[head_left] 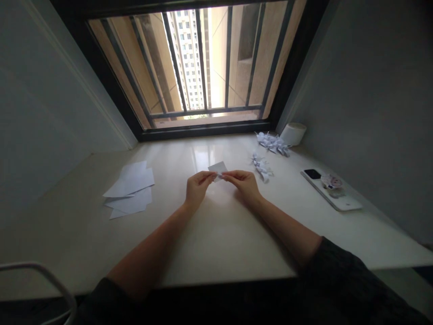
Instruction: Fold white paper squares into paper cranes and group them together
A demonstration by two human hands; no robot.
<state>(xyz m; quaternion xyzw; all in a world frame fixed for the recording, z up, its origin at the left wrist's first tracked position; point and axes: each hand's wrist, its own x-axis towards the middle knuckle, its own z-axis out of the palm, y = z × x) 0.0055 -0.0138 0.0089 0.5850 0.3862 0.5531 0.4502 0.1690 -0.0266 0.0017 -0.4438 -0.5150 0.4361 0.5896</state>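
Note:
Both my hands meet over the middle of the white sill and pinch one small piece of paper (218,167). My left hand (198,187) grips its left side between thumb and fingers. From the right, my right hand (244,183) pinches the same piece, its fingertips almost touching the left ones. The paper's upper part sticks up flat and greyish beyond the fingers; how it is creased at the fingertips is too small to make out. Right of my hands lies a small group of folded white paper pieces (261,167).
Flat white paper sheets (130,189) lie overlapping at the left. A larger heap of folded paper (272,143) rests by a white roll (293,134) in the back right corner. A white phone (331,192) lies at right. A pale cable (43,271) curves at lower left. A barred window (206,131) stands behind.

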